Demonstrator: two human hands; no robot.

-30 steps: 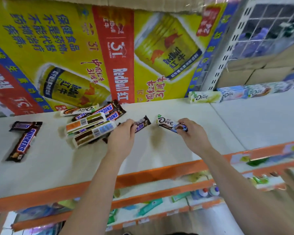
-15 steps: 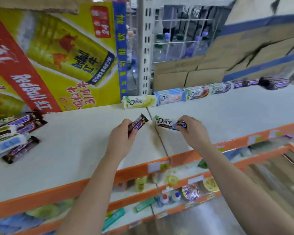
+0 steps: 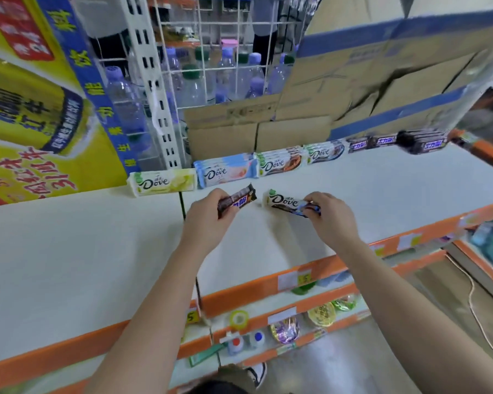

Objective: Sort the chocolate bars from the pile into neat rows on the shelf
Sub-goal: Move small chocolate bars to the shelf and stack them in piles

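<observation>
Two bars were in hand: the left hand (image 3: 208,220) pinched a dark bar (image 3: 236,201), the right hand (image 3: 333,217) a Dove (image 3: 286,202), both over the shelf (image 3: 382,200). The back row (image 3: 281,164) lay beyond them, long axes running side to side like the Dove's. Its dark stacks (image 3: 382,142) sat far right, nearer the right hand; bare shelf lay between.

bare shelf (image 3: 382,194) ahead, bar row (image 3: 268,166) behind
</observation>
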